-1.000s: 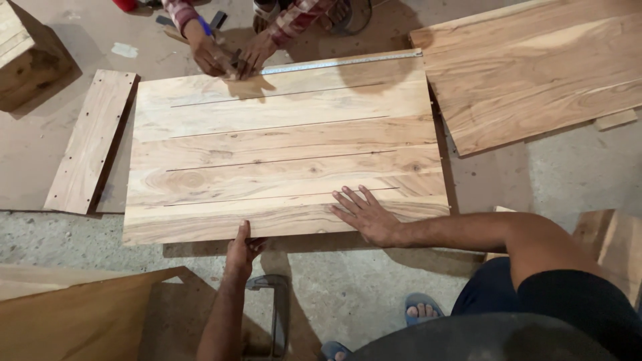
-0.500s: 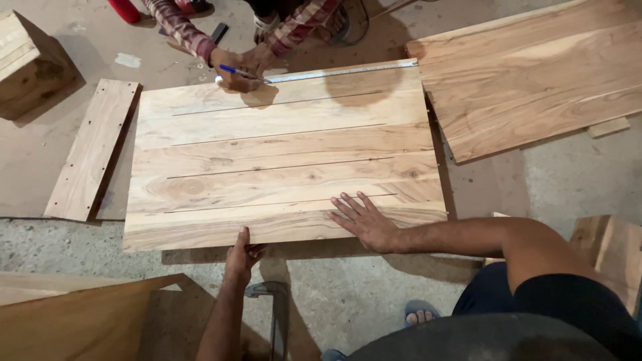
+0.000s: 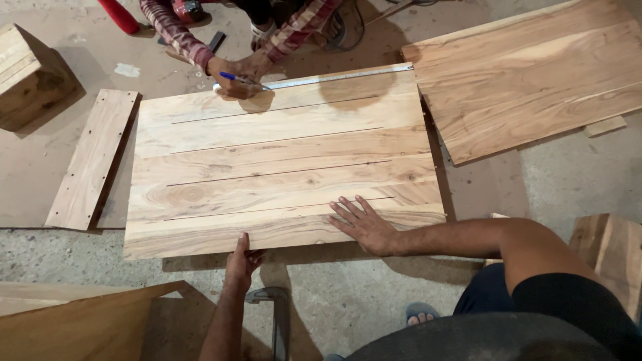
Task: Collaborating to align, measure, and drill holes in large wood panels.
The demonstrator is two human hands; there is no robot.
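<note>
the right hand point(image 3: 364, 224) lay flat on the near edge of the wooden panel point(image 3: 281, 160), fingers spread wide and palm pressed down on the board. the left hand point(image 3: 242, 259) gripped the same near edge a little to the left of it, thumb on top and fingers curled under the rim, so how far they closed could not be told. the panel, made of several joined planks, rested on the floor point(image 3: 582, 180) and stretched away from both hands.

across the panel, at its far edge, a co-worker's hands point(image 3: 241, 75) in plaid sleeves held a blue pen point(image 3: 234, 78) against a long metal ruler point(image 3: 334, 77) lying along that edge. to the right of the right hand and farther off lay a second large wood panel point(image 3: 535, 80), just beside the first one's far corner. left of the left hand lay a narrow plank point(image 3: 93, 160) beside the panel, and beyond it a wooden box point(image 3: 30, 73). near the left forearm sat a slanted sheet of board point(image 3: 80, 327) and a dark metal tool point(image 3: 274, 314) on the concrete. a stack of wood pieces point(image 3: 612, 257) stood just beyond the right arm.
</note>
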